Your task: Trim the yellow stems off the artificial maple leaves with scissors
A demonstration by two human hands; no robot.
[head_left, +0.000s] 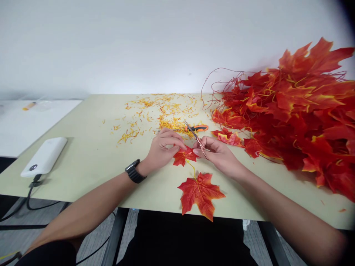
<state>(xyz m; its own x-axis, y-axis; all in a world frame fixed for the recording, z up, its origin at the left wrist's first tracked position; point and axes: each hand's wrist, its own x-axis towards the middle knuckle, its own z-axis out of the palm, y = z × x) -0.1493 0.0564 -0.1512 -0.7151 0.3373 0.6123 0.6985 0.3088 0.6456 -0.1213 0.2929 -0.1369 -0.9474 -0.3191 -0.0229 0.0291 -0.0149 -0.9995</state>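
My left hand (168, 147) is closed, its thumb and fingers pinching the edge of a small red artificial maple leaf (181, 158). In my right hand (217, 153) is a pair of scissors (201, 143) with coppery handles, the blades pointing up and away to the left. The fingers of that hand also lie close against the small leaf's right side; whether they grip it I cannot tell. A yellow stem runs from it to a larger red maple leaf (200, 195), lying flat with its lowest tip over the table's front edge.
Yellow-orange clippings (169, 111) are scattered over the table (91, 144). Behind my hands lies an orange-and-black handled tool (200, 128). A large heap of red leaves (299, 122) with thin wiry stems fills the right side. On the left rests a white power bank (46, 156) with a black cable.
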